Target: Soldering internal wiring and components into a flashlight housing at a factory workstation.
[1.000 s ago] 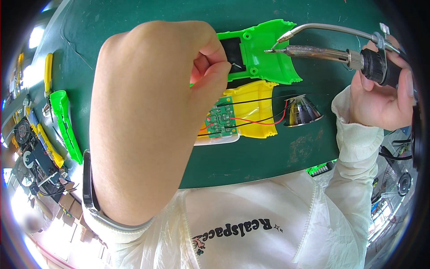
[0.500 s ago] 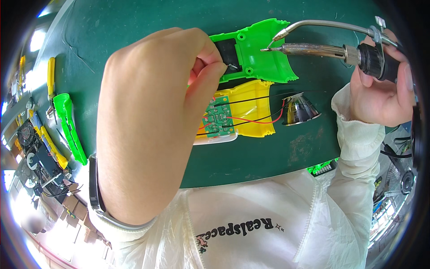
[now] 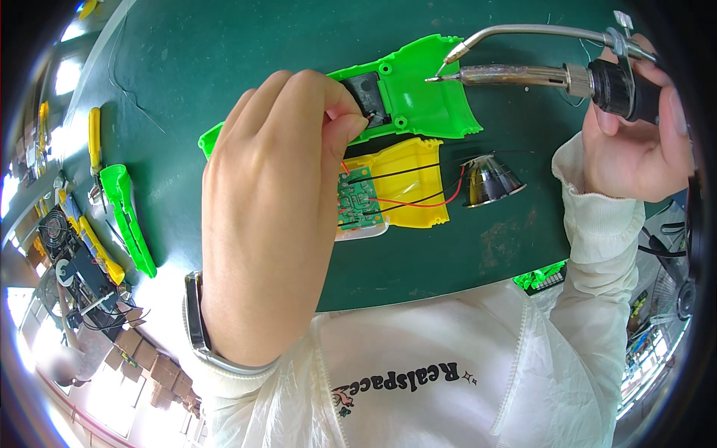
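Note:
My right hand point(image 3: 627, 153) grips the dark handle of a soldering iron point(image 3: 515, 75), with a bent metal solder-feed tube point(image 3: 538, 30) clamped above it. The iron's tip hovers over a green plastic shell point(image 3: 422, 89). In that shell sits a black rectangular part point(image 3: 366, 93). My left hand point(image 3: 272, 172) pinches what looks like a thin wire at this part's near corner; the fingers hide most of it. Below lies a yellow shell point(image 3: 407, 179) with a green circuit board point(image 3: 360, 198), partly covered by my left hand. Red and black wires run from the board toward a shiny cone reflector point(image 3: 493, 181).
At the left of the green table point(image 3: 448, 269) lie yellow-handled pliers point(image 3: 95, 142) and a narrow green plastic piece point(image 3: 128, 220). A black machine with a fan point(image 3: 56, 231) stands beyond the left edge. More green parts point(image 3: 539, 276) show below the near edge.
My left hand has turned slightly and shifts with the shells a little left in the view. The soldering iron also sits slightly farther left and higher, its tip still over the green shell.

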The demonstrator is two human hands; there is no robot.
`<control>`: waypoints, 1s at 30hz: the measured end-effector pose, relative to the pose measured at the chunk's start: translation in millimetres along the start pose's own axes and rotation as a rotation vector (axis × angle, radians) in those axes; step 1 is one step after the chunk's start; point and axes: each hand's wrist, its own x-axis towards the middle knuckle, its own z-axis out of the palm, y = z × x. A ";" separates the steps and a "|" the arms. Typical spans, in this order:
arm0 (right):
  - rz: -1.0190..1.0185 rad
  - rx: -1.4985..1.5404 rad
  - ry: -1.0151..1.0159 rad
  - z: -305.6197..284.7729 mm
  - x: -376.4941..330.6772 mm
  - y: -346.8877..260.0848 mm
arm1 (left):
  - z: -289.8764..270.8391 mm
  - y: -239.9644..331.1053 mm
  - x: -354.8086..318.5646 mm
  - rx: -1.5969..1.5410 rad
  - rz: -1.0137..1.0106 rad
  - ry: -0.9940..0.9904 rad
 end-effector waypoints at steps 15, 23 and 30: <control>0.607 0.670 -0.079 -19.2 2.7 -5.5 | -8.7 5.0 -0.8 -0.173 -0.170 -0.014; -0.272 0.196 -0.512 9.0 -2.9 -7.2 | -9.0 3.8 1.4 -0.204 -0.225 -0.044; 0.225 0.457 -0.516 -0.7 3.3 -7.9 | -8.9 4.4 7.0 -0.192 -0.239 -0.061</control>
